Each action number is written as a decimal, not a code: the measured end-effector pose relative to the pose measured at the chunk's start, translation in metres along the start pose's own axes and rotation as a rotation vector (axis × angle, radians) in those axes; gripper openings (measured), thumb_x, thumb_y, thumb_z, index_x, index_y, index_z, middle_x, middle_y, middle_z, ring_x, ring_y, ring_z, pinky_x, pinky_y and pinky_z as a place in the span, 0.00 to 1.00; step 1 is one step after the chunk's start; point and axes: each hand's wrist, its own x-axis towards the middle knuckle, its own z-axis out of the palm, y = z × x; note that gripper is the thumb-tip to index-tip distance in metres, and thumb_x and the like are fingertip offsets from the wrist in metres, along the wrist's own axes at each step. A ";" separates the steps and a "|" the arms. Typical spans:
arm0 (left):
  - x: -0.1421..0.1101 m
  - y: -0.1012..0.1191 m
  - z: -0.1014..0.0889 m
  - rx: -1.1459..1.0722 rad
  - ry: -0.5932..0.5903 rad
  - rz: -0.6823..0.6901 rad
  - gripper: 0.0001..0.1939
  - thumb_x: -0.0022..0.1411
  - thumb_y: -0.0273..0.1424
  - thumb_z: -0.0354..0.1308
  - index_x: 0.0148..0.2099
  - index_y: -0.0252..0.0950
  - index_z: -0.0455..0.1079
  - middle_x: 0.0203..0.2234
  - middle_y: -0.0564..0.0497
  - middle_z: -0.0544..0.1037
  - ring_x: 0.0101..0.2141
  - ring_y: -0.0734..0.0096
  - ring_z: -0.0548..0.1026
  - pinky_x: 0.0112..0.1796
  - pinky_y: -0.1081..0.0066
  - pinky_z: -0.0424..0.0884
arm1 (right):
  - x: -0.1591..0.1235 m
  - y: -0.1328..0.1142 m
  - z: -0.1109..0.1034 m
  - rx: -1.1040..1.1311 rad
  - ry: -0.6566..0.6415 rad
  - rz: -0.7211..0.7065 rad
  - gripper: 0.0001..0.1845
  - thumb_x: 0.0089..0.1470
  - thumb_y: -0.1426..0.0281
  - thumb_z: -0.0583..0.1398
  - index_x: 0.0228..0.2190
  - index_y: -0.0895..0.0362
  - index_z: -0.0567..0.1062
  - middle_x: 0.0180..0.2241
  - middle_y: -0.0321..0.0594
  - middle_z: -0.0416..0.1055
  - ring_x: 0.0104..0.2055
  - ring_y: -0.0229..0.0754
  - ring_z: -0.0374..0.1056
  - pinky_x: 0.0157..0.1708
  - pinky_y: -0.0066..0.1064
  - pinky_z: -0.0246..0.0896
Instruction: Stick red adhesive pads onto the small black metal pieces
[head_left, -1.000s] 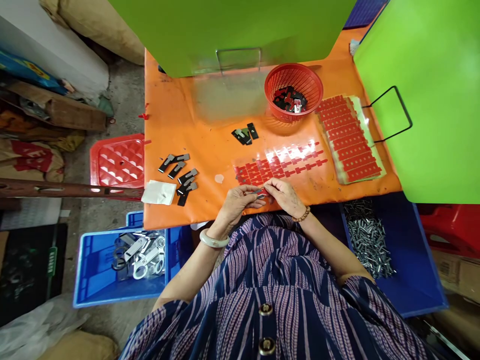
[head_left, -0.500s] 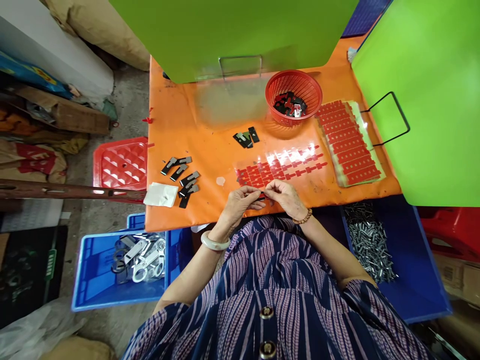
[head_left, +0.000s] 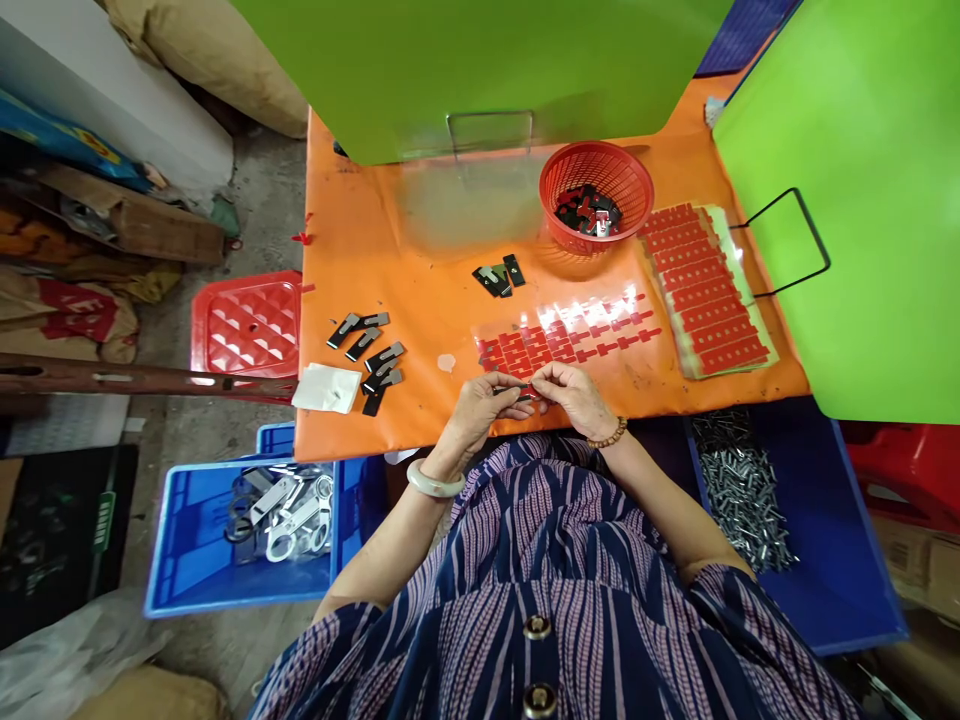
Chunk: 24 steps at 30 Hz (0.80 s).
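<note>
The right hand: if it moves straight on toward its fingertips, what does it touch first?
Probably the left hand: the right hand points left, both pinching one small dark piece.

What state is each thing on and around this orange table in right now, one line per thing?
Left hand: pinching a small dark piece.
Right hand: pinching the same piece.
Red basket: upright, partly filled with dark parts.
Red sticker sheet: flat, partly used.
Sticker stack: flat, fanned.
Black-and-silver parts: loose on the orange table.
Left blue bin: holds metal pieces.
Right blue bin: holds small metal pieces.
</note>
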 end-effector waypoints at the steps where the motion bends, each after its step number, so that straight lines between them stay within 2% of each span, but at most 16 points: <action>1: 0.000 0.000 0.000 -0.010 -0.002 -0.004 0.05 0.54 0.20 0.62 0.34 0.30 0.69 0.18 0.50 0.78 0.21 0.71 0.79 0.28 0.75 0.77 | 0.001 0.000 0.000 -0.002 0.004 -0.001 0.14 0.45 0.60 0.67 0.25 0.56 0.71 0.22 0.30 0.68 0.21 0.32 0.65 0.25 0.28 0.62; 5: -0.001 -0.001 -0.003 -0.027 -0.030 -0.016 0.06 0.54 0.19 0.62 0.36 0.29 0.69 0.20 0.48 0.79 0.21 0.71 0.79 0.29 0.76 0.77 | 0.001 0.002 0.001 -0.018 0.004 0.012 0.15 0.45 0.59 0.67 0.25 0.56 0.72 0.22 0.31 0.69 0.20 0.32 0.65 0.24 0.28 0.63; 9: 0.003 -0.004 -0.011 -0.004 -0.096 0.033 0.13 0.55 0.26 0.64 0.43 0.29 0.70 0.23 0.47 0.81 0.25 0.71 0.80 0.31 0.74 0.77 | 0.004 -0.006 -0.003 -0.068 0.012 -0.005 0.14 0.46 0.60 0.67 0.25 0.57 0.73 0.22 0.32 0.71 0.19 0.32 0.66 0.23 0.27 0.64; 10: 0.005 -0.006 -0.013 0.018 -0.084 0.071 0.15 0.55 0.28 0.64 0.45 0.29 0.70 0.24 0.47 0.81 0.26 0.70 0.80 0.32 0.73 0.77 | 0.007 -0.012 -0.007 -0.085 0.029 -0.024 0.14 0.45 0.60 0.67 0.25 0.57 0.73 0.22 0.32 0.71 0.19 0.32 0.66 0.23 0.27 0.63; 12: 0.010 -0.009 -0.019 0.099 0.012 0.194 0.17 0.57 0.32 0.64 0.47 0.31 0.69 0.27 0.48 0.80 0.27 0.70 0.80 0.32 0.71 0.78 | 0.017 -0.029 -0.018 -0.090 0.084 -0.089 0.13 0.45 0.62 0.68 0.25 0.57 0.74 0.21 0.33 0.71 0.18 0.32 0.65 0.20 0.26 0.62; 15: 0.016 -0.016 -0.024 0.369 0.209 0.445 0.14 0.59 0.32 0.61 0.47 0.34 0.70 0.35 0.46 0.81 0.33 0.67 0.80 0.39 0.64 0.78 | 0.044 -0.064 -0.040 0.058 0.215 -0.230 0.11 0.44 0.65 0.69 0.27 0.56 0.74 0.22 0.32 0.72 0.19 0.31 0.65 0.20 0.25 0.64; 17: 0.017 -0.021 -0.025 0.621 0.273 0.601 0.12 0.60 0.30 0.59 0.47 0.36 0.72 0.41 0.45 0.80 0.41 0.62 0.79 0.46 0.58 0.75 | 0.066 -0.085 -0.051 0.228 0.285 -0.312 0.11 0.45 0.66 0.68 0.27 0.55 0.72 0.25 0.31 0.73 0.20 0.29 0.65 0.22 0.23 0.65; 19: 0.016 -0.028 -0.024 0.848 0.273 0.725 0.12 0.60 0.28 0.59 0.47 0.37 0.72 0.46 0.43 0.79 0.48 0.57 0.76 0.51 0.53 0.71 | 0.087 -0.096 -0.054 0.321 0.323 -0.345 0.09 0.50 0.65 0.66 0.30 0.54 0.71 0.28 0.32 0.75 0.21 0.29 0.65 0.26 0.23 0.68; 21: 0.015 -0.036 -0.023 1.003 0.233 0.810 0.13 0.60 0.27 0.59 0.48 0.36 0.72 0.51 0.40 0.76 0.54 0.53 0.72 0.54 0.51 0.68 | 0.104 -0.095 -0.046 0.286 0.314 -0.313 0.10 0.49 0.63 0.65 0.30 0.54 0.70 0.29 0.33 0.75 0.23 0.30 0.66 0.28 0.25 0.69; 24: 0.013 -0.047 -0.023 1.176 0.148 0.848 0.15 0.60 0.26 0.60 0.50 0.35 0.71 0.56 0.39 0.73 0.60 0.50 0.65 0.57 0.47 0.64 | 0.126 -0.078 -0.023 -0.036 0.206 -0.215 0.11 0.45 0.66 0.66 0.31 0.55 0.70 0.27 0.33 0.73 0.24 0.34 0.67 0.27 0.28 0.68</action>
